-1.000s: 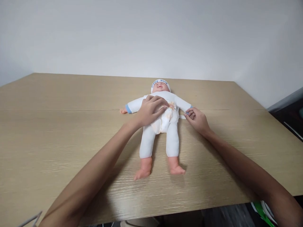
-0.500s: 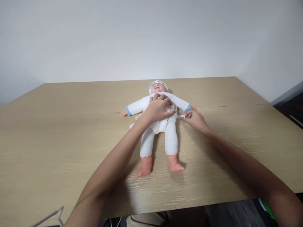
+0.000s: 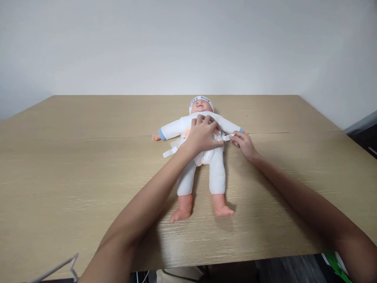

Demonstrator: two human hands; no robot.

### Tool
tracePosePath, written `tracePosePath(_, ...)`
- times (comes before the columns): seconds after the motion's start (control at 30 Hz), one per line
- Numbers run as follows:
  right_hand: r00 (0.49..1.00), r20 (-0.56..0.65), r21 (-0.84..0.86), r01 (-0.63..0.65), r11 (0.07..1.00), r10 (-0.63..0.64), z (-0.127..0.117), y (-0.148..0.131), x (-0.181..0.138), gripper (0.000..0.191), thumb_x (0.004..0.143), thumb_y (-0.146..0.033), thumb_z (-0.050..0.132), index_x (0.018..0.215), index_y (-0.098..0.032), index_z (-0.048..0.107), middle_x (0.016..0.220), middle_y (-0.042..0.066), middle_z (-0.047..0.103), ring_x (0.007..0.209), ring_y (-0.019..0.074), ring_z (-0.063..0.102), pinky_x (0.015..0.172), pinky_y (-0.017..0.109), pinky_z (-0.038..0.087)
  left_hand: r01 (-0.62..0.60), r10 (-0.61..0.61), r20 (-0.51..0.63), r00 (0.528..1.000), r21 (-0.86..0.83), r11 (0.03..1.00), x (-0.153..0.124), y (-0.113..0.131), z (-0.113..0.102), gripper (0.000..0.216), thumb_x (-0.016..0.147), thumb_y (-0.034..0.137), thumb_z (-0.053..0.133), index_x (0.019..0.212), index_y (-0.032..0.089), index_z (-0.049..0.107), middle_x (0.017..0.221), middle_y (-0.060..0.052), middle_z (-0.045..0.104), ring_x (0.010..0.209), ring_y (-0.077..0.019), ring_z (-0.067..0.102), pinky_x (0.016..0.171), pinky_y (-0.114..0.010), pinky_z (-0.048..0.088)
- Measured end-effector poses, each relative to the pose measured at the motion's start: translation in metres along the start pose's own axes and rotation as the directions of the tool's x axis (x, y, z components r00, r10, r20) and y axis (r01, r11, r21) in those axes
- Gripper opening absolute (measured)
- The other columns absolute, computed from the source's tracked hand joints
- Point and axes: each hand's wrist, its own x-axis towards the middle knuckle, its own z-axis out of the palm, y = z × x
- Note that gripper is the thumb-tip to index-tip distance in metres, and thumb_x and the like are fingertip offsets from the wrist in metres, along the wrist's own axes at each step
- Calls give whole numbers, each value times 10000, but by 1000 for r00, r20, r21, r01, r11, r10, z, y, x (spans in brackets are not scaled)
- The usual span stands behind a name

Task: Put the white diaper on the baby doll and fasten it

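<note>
A baby doll (image 3: 185,181) in a white suit with blue cuffs and a lettered cap lies on its back, feet towards me. A white diaper (image 3: 203,158) is around its hips. My left hand (image 3: 204,133) rests over the diaper's front on the doll's belly, fingers spread and a little bent, hiding much of it. At the diaper's right side, my right hand (image 3: 243,144) is closed in a pinch on a white diaper tab (image 3: 227,138), which is pulled outward. The other tab (image 3: 170,152) sticks out loose at the left side.
The doll lies on a wooden table (image 3: 88,188) with a thin seam across it. A pale wall (image 3: 176,47) stands behind. A thin white bent rod (image 3: 59,269) shows at the bottom left, and a dark object (image 3: 363,131) stands past the right edge.
My right hand has lifted the tab slightly and tilted it upward. The left tab shows more fully. Doll and hands appear shifted slightly right in the view.
</note>
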Motion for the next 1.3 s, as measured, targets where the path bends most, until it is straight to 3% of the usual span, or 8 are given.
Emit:
tracePosePath(0.17,1000,26,175,13,985,-18,22,-4,16,570,846,-681,819,645,-253,501,612,-43,411,611,144,343,624,323,288,15,-15,-12,1000,2,1000,-2,5,-3,489,830,487,840,1227,203,804,1387,-168,704,1368,-455,542,1155,-572,436)
tracePosePath(0.37,990,140,197,-56,979,28,27,-1,21,515,841,-693,820,743,-247,582,703,-20,534,659,154,436,630,311,342,23,-23,4,1000,17,1000,-3,8,-8,488,851,498,826,1241,204,801,1405,-169,699,1367,-454,542,1146,-572,443)
tracePosePath(0.53,982,176,216,-100,971,62,26,0,20,535,822,-716,818,779,-250,559,726,-22,545,663,151,451,630,311,345,21,-21,5,1000,1,1000,-4,7,-8,434,866,501,811,1195,218,786,1378,-164,696,1371,-460,533,1151,-577,438)
tracePosePath(0.8,982,173,173,-107,979,76,24,1,20,532,817,-722,777,808,-268,499,739,-28,514,674,162,466,645,313,374,15,-15,-6,1000,-16,1000,-4,4,-5,390,874,498,806,1157,232,770,1369,-164,685,1366,-468,516,1131,-599,428)
tracePosePath(1.3,981,165,228,-142,963,106,26,-10,20,510,728,-685,838,816,-258,574,765,-14,526,705,167,461,678,319,389,6,-7,-14,1000,-11,1000,-6,5,-6,385,913,511,782,1166,221,775,1393,-172,692,1376,-471,518,1149,-601,420)
